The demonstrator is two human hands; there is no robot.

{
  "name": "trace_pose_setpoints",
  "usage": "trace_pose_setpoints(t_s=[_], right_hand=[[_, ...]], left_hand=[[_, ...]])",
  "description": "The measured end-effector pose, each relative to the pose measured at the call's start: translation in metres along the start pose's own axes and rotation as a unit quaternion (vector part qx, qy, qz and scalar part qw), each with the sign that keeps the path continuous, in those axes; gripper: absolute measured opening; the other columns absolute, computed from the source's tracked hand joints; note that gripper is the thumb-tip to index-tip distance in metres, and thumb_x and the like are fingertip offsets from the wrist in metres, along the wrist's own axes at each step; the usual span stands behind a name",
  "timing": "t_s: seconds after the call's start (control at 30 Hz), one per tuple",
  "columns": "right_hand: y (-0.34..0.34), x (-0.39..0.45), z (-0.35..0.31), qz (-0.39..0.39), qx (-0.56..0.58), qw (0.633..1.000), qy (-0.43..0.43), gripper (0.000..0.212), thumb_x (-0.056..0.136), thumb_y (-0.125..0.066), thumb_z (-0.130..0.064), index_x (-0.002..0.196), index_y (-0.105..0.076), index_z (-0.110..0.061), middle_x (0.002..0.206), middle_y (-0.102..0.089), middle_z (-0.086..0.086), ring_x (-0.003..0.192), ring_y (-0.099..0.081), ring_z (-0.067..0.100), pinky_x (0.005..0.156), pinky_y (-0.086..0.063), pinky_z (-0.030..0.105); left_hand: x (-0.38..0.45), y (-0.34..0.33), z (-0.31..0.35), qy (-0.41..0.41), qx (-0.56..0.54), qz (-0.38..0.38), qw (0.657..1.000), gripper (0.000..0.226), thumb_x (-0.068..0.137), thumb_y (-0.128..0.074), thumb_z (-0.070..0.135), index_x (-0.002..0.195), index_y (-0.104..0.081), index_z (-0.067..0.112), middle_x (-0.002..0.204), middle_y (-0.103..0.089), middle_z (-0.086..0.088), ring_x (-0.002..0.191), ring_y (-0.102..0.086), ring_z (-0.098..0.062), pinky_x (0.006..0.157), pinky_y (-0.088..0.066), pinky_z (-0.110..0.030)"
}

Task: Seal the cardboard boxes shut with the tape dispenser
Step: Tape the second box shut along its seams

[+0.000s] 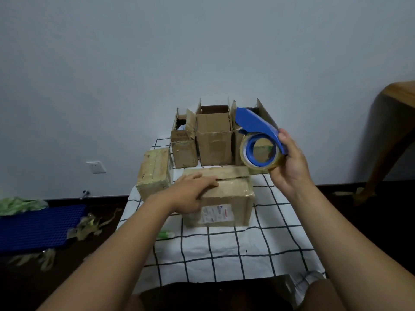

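Note:
A closed cardboard box (226, 198) with a white label on its front sits in the middle of the table. My left hand (190, 190) lies flat on its top flaps, fingers straight. My right hand (289, 162) grips a blue tape dispenser (258, 133) loaded with a clear tape roll, held in the air above the box's right end. A taped box (155, 173) lies at the left. Three boxes stand at the back with flaps up: a small one (184, 151), a tall one (214, 140), and one (238, 149) partly hidden behind the dispenser.
The table wears a white cloth with a dark grid (224, 248). A small green and white object (166, 234) lies on it near my left forearm. On the floor left are a blue mat (38, 227) and tape scraps (89, 225). Wooden furniture (390, 135) stands at right.

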State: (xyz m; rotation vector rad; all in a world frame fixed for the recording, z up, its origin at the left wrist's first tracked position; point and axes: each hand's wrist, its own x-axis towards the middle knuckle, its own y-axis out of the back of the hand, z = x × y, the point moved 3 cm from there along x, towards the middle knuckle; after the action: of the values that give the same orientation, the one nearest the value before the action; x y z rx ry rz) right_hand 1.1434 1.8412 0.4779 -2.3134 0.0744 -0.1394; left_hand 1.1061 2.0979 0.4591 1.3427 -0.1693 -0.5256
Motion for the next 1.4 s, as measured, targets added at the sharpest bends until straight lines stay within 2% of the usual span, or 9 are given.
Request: trace_pose_setpoints(t_s=[0.1,0.3,0.4,0.57,0.73,0.87,1.1,1.2,1.4], right_hand=[[-0.007,-0.012,0.008,-0.026,-0.043,0.999,-0.017,0.041,0.087,-0.069,-0.018,0.127,-0.062,-0.014,0.114,-0.07,0.008,0.102,-0.069,0.02,0.083,-0.057,0.032],[-0.017,-0.016,0.018,-0.069,-0.114,0.989,-0.06,0.044,0.08,-0.066,-0.019,0.123,-0.065,-0.015,0.127,-0.063,0.012,0.107,-0.063,0.025,0.091,-0.053,0.036],[-0.026,-0.007,0.026,-0.093,-0.141,0.983,-0.07,0.037,0.083,-0.063,-0.016,0.12,-0.067,-0.016,0.119,-0.065,0.005,0.102,-0.061,0.021,0.083,-0.051,0.029],[-0.03,0.008,0.044,-0.093,-0.163,0.979,-0.084,0.037,0.077,-0.065,-0.017,0.114,-0.069,-0.018,0.108,-0.068,0.0,0.083,-0.061,0.013,0.071,-0.048,0.025],[-0.021,0.014,0.053,-0.096,-0.143,0.981,-0.091,0.038,0.078,-0.064,-0.016,0.115,-0.068,-0.017,0.111,-0.065,0.005,0.075,-0.06,0.013,0.068,-0.049,0.024],[-0.017,0.013,0.053,-0.11,-0.138,0.981,-0.084,0.044,0.073,-0.063,-0.021,0.116,-0.067,-0.016,0.106,-0.065,0.005,0.07,-0.052,0.017,0.065,-0.046,0.026],[-0.016,0.01,0.053,-0.119,-0.149,0.977,-0.092,0.04,0.077,-0.057,-0.019,0.115,-0.068,-0.018,0.105,-0.065,0.003,0.07,-0.053,0.017,0.065,-0.047,0.026],[-0.018,0.008,0.052,-0.12,-0.166,0.975,-0.091,0.038,0.076,-0.058,-0.018,0.112,-0.071,-0.02,0.106,-0.067,0.001,0.071,-0.057,0.015,0.066,-0.049,0.025],[-0.028,0.001,0.046,-0.137,-0.241,0.958,-0.076,0.034,0.076,-0.063,-0.018,0.107,-0.076,-0.024,0.105,-0.072,-0.006,0.085,-0.068,0.009,0.068,-0.054,0.02]], left_hand=[[-0.008,-0.004,-0.008,0.004,0.001,0.03,1.0,0.075,0.083,-0.053,0.003,0.143,-0.03,0.044,0.158,-0.027,0.009,0.149,-0.01,-0.016,0.121,-0.007,-0.046],[-0.01,-0.019,-0.01,-0.023,-0.034,0.162,0.986,0.066,0.082,-0.049,-0.001,0.135,-0.046,0.038,0.151,-0.038,0.016,0.144,-0.026,-0.011,0.114,-0.015,-0.034],[-0.009,-0.018,0.001,-0.047,-0.031,0.206,0.977,0.059,0.078,-0.049,0.011,0.134,-0.05,0.032,0.145,-0.046,0.011,0.133,-0.04,-0.01,0.103,-0.024,-0.03],[-0.011,-0.02,0.002,-0.016,-0.164,0.205,0.965,0.059,0.075,-0.045,0.029,0.134,-0.055,0.029,0.133,-0.057,0.011,0.122,-0.049,-0.008,0.107,-0.036,-0.033],[0.0,-0.012,-0.011,0.095,-0.443,0.177,0.874,0.045,0.083,-0.034,0.047,0.108,-0.071,0.043,0.103,-0.065,0.031,0.102,-0.057,0.01,0.09,-0.044,-0.023],[0.013,0.0,-0.021,0.153,-0.587,0.171,0.776,0.067,0.088,-0.027,0.074,0.086,-0.079,0.031,0.095,-0.076,0.007,0.095,-0.069,-0.006,0.104,-0.038,-0.042],[0.015,0.008,-0.024,0.169,-0.67,0.212,0.692,0.017,0.095,-0.059,0.026,0.091,-0.071,0.015,0.093,-0.076,-0.001,0.088,-0.072,-0.013,0.068,-0.044,-0.024],[0.012,0.012,-0.023,0.185,-0.689,0.221,0.665,0.014,0.094,-0.055,0.019,0.093,-0.069,0.014,0.091,-0.076,-0.001,0.085,-0.073,-0.012,0.072,-0.04,-0.028],[0.008,0.02,-0.03,0.234,-0.663,0.217,0.678,0.02,0.098,-0.048,0.013,0.104,-0.066,0.009,0.083,-0.075,0.0,0.081,-0.074,-0.015,0.071,-0.055,-0.025]])
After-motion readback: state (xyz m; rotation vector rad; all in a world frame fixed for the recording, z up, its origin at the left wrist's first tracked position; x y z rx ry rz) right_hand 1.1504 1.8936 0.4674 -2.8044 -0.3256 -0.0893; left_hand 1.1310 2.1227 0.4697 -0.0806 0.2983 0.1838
